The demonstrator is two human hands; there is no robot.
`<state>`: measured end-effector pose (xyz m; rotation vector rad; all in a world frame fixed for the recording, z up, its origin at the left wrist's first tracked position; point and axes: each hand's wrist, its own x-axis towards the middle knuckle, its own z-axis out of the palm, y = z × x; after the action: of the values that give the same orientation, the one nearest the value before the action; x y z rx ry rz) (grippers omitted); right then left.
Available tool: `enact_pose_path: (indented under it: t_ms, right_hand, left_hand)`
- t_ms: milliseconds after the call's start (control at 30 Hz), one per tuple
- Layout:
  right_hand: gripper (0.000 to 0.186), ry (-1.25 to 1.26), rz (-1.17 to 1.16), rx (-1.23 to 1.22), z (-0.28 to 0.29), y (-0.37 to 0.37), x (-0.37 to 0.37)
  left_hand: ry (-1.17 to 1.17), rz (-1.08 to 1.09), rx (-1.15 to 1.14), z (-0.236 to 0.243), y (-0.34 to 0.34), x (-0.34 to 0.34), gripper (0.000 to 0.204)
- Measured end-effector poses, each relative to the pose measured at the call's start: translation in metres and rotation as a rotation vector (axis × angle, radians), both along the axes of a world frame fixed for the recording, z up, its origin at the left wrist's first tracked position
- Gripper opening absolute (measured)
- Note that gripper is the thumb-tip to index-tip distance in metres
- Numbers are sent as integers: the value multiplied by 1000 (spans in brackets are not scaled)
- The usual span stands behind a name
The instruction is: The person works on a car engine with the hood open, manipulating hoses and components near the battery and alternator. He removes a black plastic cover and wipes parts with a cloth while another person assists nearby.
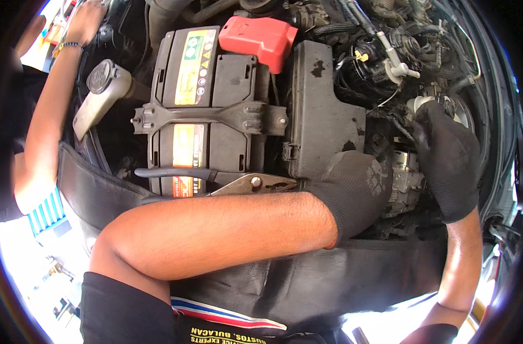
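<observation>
A: Largest entry?
B: Engine bay (495, 143), filling the view. Step in hand, by judgement: close two-handed work inside it, at 3 o'clock. The next move seems to call for finger feel, sight being blocked.
A: Then?
B: Black protective cover (330, 275), at 6 o'clock. Black battery (233, 86), 10 to 11, under a bracket. Black box (319, 114), 1 to 2, beside it.
A: Hands?
B: Left hand (356, 192), black-gloved, between 3 and 4; its forearm (233, 229) lies across from 8, elbow bent, back of the hand upward. Fingers hidden; open or closed, cannot tell. Right hand (450, 155), black-gloved, at 3; forearm rising from 4, fingers bent toward 11. Whether they grip, cannot tell.
A: Between them?
B: Metal unit (403, 183), at 3, partly covered.
A: Smaller pieces?
B: Red cover (256, 40), 12. Pliers (213, 176), 9, handles over the battery's near end, tip just beside the left glove. Whitish reservoir (104, 100), 10. Smallest: pale round part (419, 104), 2, at the right fingers.
</observation>
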<state>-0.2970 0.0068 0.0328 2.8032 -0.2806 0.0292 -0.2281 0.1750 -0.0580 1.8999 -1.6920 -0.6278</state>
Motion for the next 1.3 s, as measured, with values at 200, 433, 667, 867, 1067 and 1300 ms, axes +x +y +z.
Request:
enact_pose_path:
  t_ms: [200,433,667,867,1067,1300]
  right_hand:
    - [36,-81,204,-168,2,1,10]
    - [15,73,98,81,-3,0,-6]
    - [11,345,94,307,-26,5,-15]
    - [16,208,142,573,16,-26,-14]
    - [26,-350,-174,828,50,-78,-14]
    - [29,-244,-309,476,10,-100,-2]
  left_hand:
    - [14,-58,66,4,-5,3,30]
    - [11,-42,116,13,-3,6,21]
    - [-52,-90,173,15,-8,7,59]
    - [-102,-104,188,17,-8,7,80]
    - [-146,-96,217,35,-10,6,83]
    - [-128,-98,167,37,-9,7,71]
